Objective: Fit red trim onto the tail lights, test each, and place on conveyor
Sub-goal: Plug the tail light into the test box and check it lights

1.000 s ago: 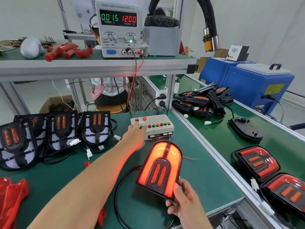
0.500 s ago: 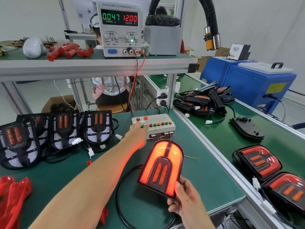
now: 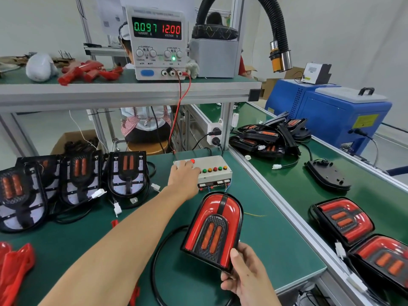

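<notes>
Holding the light point(image 3: 213, 231) by its rigid lower rim, my right hand point(image 3: 247, 276) clamped fingers and thumb round it, the glossy lens looked slippery, and my left hand point(image 3: 184, 176) pressed the box point(image 3: 217, 171) with straight fingers.

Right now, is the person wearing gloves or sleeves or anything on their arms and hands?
No. Both are bare. The left hand has no glove, and the left forearm shows no sleeve as far as the picture reaches. The right hand is bare too, with a short plain thumbnail. No watch, ring or bracelet shows on either.
</notes>
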A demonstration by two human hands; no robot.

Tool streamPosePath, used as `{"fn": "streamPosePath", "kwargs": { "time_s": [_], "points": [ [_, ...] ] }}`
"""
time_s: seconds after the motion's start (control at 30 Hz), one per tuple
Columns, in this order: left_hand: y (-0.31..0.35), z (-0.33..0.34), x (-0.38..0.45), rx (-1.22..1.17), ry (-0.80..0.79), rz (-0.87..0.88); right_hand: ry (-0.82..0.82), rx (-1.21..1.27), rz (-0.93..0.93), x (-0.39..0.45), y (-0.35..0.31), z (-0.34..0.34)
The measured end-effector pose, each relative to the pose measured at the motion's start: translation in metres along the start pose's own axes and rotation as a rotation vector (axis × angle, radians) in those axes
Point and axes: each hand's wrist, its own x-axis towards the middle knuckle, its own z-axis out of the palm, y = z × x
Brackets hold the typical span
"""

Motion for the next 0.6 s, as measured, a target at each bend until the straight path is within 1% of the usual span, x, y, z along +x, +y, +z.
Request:
{"fn": "streamPosePath", "kwargs": {
  "time_s": [0.07, 0.17, 0.27, 0.43, 0.6],
  "points": [
    [0.01, 0.0, 0.006, -0.044, 0.013, 0.091, -0.005, 0.023, 0.013, -0.001, -0.002, 0.001],
    [0.024, -0.001, 0.015, -0.086, -0.016, 0.239, 0.0, 0.04, 0.013, -0.001, -0.004, 0.002],
    [0.032, 0.001, 0.024, -0.101, -0.043, 0.325, 0.014, 0.032, 0.014, -0.002, -0.005, 0.002],
    [0.032, 0.006, 0.031, -0.104, -0.111, 0.35, 0.03, 0.019, 0.005, -0.003, -0.006, 0.004],
    [0.031, 0.006, 0.034, -0.184, -0.14, 0.324, 0.034, 0.011, -0.008, -0.005, -0.007, 0.005]
  ]
}}
